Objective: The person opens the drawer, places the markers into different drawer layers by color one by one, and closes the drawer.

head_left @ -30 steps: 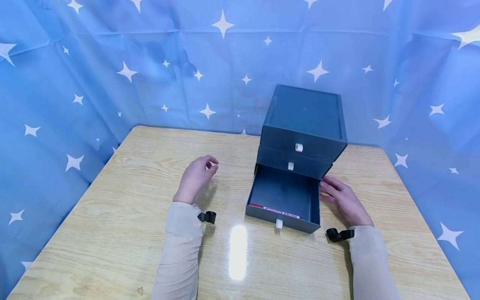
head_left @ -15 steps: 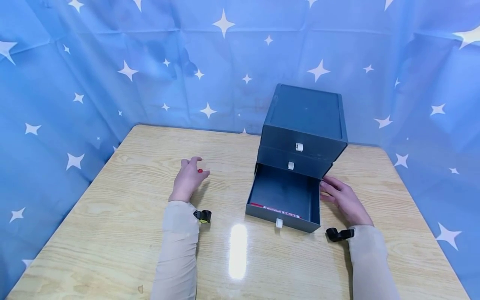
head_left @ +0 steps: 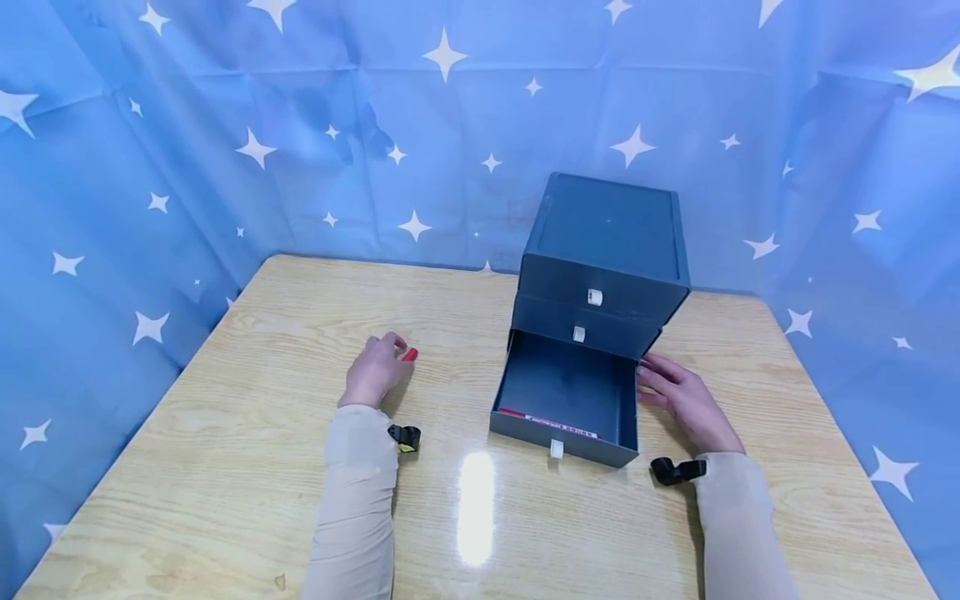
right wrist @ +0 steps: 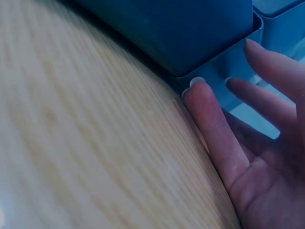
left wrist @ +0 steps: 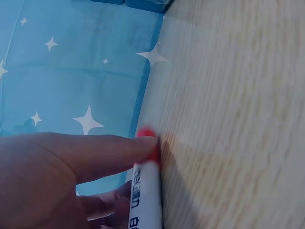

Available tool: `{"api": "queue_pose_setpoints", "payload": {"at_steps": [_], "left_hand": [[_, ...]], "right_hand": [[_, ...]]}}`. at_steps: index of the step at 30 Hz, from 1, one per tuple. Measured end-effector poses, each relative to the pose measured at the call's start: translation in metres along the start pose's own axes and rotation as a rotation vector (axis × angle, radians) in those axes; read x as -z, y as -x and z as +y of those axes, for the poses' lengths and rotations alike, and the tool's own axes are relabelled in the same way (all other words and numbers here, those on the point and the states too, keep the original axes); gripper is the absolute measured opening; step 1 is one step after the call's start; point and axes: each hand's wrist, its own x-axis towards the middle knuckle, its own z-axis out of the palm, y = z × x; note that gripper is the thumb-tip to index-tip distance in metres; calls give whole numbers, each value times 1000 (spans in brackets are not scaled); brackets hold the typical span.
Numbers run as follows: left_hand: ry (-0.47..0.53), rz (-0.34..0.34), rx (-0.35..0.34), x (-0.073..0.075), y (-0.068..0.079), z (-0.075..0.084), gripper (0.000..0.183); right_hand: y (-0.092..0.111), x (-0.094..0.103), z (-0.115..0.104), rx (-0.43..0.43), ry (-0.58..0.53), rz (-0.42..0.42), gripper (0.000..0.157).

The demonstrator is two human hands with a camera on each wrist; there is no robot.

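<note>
Over the left part of the table, my left hand (head_left: 371, 371) pinches a marker with a red cap (head_left: 409, 355). The left wrist view shows the thumb across the cap of this white-bodied marker (left wrist: 146, 198), which has dark lettering, with curled fingers behind it. A dark blue drawer cabinet (head_left: 611, 225) stands right of centre. Its bottom drawer (head_left: 517, 423) is pulled out and holds a thin red and white stick-like item (head_left: 555, 424) along the front wall. My right hand (head_left: 692, 402), fingers extended, rests against the cabinet's lower right side; the right wrist view shows fingertips (right wrist: 199, 86) at the cabinet's edge.
The two upper drawers are pushed in, each with a small white knob (head_left: 595, 297). Behind the wooden table (head_left: 225, 400) hangs a blue curtain (head_left: 360, 108) with white stars. A bright reflection lies on the tabletop in front of the drawer.
My left hand has moved left, away from the cabinet, and closed its fingers on the red-capped marker. The right hand, cabinet and pulled-out drawer have stayed put.
</note>
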Motion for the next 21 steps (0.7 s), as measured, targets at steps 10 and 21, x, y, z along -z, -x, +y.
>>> {"api": "queue_pose_setpoints", "payload": {"at_steps": [10, 21], "left_hand": [[-18, -67, -34, -2, -1, 0, 22], [7, -84, -26, -2, 1, 5, 21]], "right_hand": [[-3, 0, 0, 35, 13, -16, 69], [1, 0, -1, 32, 8, -13, 71]]}}
